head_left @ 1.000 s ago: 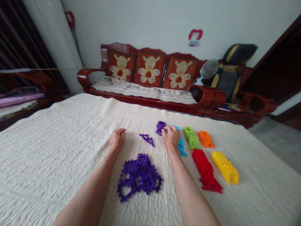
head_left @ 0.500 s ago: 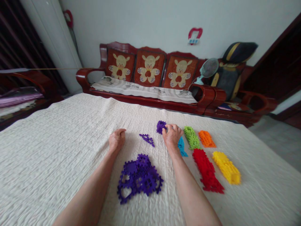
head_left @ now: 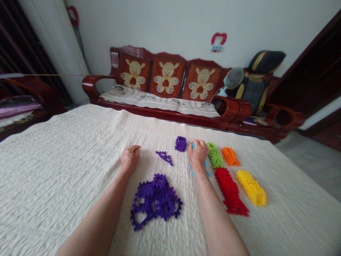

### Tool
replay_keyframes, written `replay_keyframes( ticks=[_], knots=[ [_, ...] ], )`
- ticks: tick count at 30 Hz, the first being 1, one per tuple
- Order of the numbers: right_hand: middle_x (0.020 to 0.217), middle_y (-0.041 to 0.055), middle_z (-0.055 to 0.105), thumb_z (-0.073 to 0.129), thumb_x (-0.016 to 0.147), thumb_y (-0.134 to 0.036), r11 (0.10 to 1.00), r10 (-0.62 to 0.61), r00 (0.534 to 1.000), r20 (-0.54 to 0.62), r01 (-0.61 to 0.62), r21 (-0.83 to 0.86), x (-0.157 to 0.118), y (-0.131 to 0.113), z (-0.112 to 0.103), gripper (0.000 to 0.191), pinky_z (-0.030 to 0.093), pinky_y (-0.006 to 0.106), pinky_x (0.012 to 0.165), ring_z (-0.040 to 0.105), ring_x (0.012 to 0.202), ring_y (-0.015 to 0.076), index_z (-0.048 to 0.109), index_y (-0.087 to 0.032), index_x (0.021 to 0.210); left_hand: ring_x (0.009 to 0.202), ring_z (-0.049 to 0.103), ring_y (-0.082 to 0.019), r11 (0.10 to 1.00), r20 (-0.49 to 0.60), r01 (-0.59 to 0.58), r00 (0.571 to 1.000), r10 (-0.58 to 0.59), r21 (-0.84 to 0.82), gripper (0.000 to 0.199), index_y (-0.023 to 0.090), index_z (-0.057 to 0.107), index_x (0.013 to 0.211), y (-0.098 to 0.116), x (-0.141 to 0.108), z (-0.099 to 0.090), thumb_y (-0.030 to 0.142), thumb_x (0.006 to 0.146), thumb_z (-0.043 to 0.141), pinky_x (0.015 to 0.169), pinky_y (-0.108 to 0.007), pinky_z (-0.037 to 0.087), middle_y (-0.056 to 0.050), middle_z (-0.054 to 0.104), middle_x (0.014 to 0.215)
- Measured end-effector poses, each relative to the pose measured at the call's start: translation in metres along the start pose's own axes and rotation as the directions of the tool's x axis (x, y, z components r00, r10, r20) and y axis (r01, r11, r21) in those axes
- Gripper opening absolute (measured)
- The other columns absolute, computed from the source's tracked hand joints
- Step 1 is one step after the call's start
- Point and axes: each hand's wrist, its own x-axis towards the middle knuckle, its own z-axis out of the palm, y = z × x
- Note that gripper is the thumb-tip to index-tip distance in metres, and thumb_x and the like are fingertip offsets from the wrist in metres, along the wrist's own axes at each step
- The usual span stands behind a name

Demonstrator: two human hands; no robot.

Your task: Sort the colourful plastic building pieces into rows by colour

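Note:
My left hand (head_left: 130,157) rests on the quilted cover with its fingers curled in, and nothing shows in it. Just right of a purple cube (head_left: 180,143), my right hand (head_left: 198,153) hovers with thumb and fingers slightly apart, not touching the cube. Beneath that hand lie blue toothed pieces (head_left: 207,169), mostly hidden by it. Between the hands a purple triangular piece (head_left: 164,158) lies flat. Closer to me sits a loose pile of purple toothed plates (head_left: 157,199), some with cut-out windows.
On the right stand rows of toothed blocks: green (head_left: 214,155), orange (head_left: 231,156), red (head_left: 230,192) and yellow (head_left: 252,187). They rest on a cream quilted cover (head_left: 80,149). Beyond its far edge is a wooden sofa (head_left: 157,113) with bear cushions and a small fan (head_left: 234,78).
My right hand has let go of the purple cube and shifted right, over the blue pieces. The cube stays standing. My left hand keeps its place; the view has shifted slightly.

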Motion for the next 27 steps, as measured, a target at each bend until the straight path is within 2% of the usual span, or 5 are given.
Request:
replay_keyframes(
  ticks=[3, 6, 12, 17, 27],
  knots=[
    [0.1, 0.0124, 0.065, 0.049, 0.084, -0.015, 0.999, 0.001, 1.0, 0.014, -0.002, 0.051, 0.004, 0.002, -0.004, 0.024, 0.04, 0.037, 0.09, 0.056, 0.095, 0.0242, 0.071, -0.017, 0.095, 0.104, 0.068, -0.022, 1.0, -0.001, 0.008, 1.0, -0.008, 0.002, 0.037, 0.025, 0.076, 0.107, 0.001, -0.001, -0.001, 0.025, 0.088, 0.044, 0.094, -0.03, 0.051, -0.003, 0.074, 0.112],
    [0.1, 0.0119, 0.067, 0.043, 0.087, -0.014, 0.982, -0.081, 0.994, 0.075, 0.067, 0.175, -0.002, -0.009, 0.002, 0.029, 0.044, 0.033, 0.093, 0.06, 0.099, 0.022, 0.07, -0.016, 0.097, 0.103, 0.068, -0.022, 1.0, 0.009, 0.014, 1.0, -0.014, 0.001, 0.037, 0.025, 0.076, 0.107, 0.003, -0.001, -0.002, 0.025, 0.088, 0.044, 0.093, -0.031, 0.052, -0.004, 0.074, 0.113],
    [0.118, 0.0107, 0.069, 0.038, 0.084, -0.008, 0.889, -0.315, 0.908, 0.276, 0.181, 0.419, -0.029, -0.029, 0.038, 0.041, 0.045, 0.031, 0.103, 0.062, 0.114, 0.018, 0.066, -0.016, 0.112, 0.106, 0.068, -0.025, 1.0, 0.015, 0.018, 1.0, -0.018, -0.009, 0.037, 0.025, 0.075, 0.108, 0.002, 0.0, -0.002, 0.027, 0.089, 0.044, 0.093, -0.033, 0.052, -0.005, 0.073, 0.116],
    [0.133, 0.0122, 0.062, 0.039, 0.083, -0.005, 0.898, -0.333, 0.869, 0.365, 0.174, 0.404, -0.032, -0.026, 0.05, 0.047, 0.04, 0.035, 0.111, 0.055, 0.127, 0.0179, 0.062, -0.015, 0.123, 0.107, 0.067, -0.023, 1.0, 0.013, 0.02, 1.0, -0.02, -0.007, 0.036, 0.026, 0.075, 0.108, 0.001, -0.001, -0.002, 0.027, 0.089, 0.045, 0.093, -0.031, 0.052, -0.003, 0.073, 0.115],
    [0.132, 0.0133, 0.063, 0.039, 0.086, -0.004, 0.934, -0.287, 0.843, 0.456, 0.141, 0.327, -0.031, -0.032, 0.047, 0.043, 0.039, 0.032, 0.111, 0.057, 0.126, 0.0179, 0.062, -0.013, 0.121, 0.107, 0.067, -0.025, 1.0, 0.01, 0.014, 1.0, -0.014, 0.002, 0.036, 0.026, 0.075, 0.108, 0.0, 0.0, -0.001, 0.028, 0.089, 0.045, 0.093, -0.033, 0.052, -0.004, 0.073, 0.116]
  ],
)
